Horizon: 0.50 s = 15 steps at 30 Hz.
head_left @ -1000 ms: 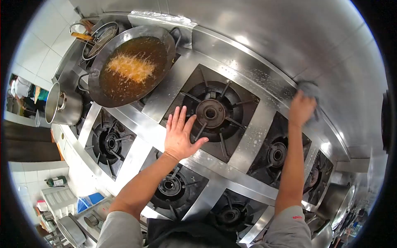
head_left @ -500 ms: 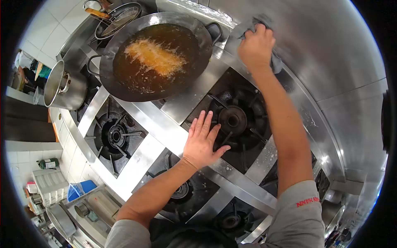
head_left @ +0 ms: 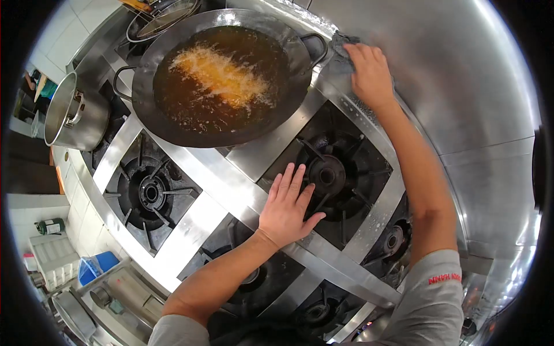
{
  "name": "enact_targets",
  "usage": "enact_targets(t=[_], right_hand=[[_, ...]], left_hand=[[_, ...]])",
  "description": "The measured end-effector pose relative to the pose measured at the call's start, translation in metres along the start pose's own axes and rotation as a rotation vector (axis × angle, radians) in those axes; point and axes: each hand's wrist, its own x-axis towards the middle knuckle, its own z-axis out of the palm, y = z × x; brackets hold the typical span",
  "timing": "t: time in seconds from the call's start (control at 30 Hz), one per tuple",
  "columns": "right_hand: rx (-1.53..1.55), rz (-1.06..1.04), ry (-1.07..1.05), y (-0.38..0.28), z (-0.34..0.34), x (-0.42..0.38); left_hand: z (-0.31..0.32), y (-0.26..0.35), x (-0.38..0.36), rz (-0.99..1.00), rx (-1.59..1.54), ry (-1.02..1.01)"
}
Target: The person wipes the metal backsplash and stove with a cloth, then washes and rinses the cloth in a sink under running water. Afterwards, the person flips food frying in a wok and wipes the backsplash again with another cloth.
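Observation:
My left hand (head_left: 287, 212) rests palm down, fingers spread, on the steel stove frame beside a black burner (head_left: 326, 176). Farther up and to the right, my right hand (head_left: 371, 75) presses a dark grey cloth (head_left: 344, 46) against the steel ledge at the foot of the back wall. The fingers lie over the cloth, just right of the handle of a large wok (head_left: 124, 86). Golden food (head_left: 222, 75) bubbles in the brown oil inside the wok.
A steel pot (head_left: 92, 124) stands left of the wok. Strainers (head_left: 164, 20) lie behind it. Other burners (head_left: 151, 193) surround my left arm. At the lower left are a blue container (head_left: 107, 261) and metal pans (head_left: 75, 316).
My right hand and the cloth have shifted toward the wok's handle, along the wall's foot. The view has moved slightly. My left hand stays on the stove frame.

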Motion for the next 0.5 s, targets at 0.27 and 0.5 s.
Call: enact_targets(t=[0.27, 0.5], right_hand=[[-0.186, -0.243, -0.21, 0.021, -0.024, -0.042], [-0.18, -0.319, -0.141, 0.011, -0.005, -0.017]], left_hand=[[-0.002, -0.005, -0.002, 0.009, -0.046, 0.02], [-0.002, -0.005, -0.004, 0.003, -0.049, 0.007]])
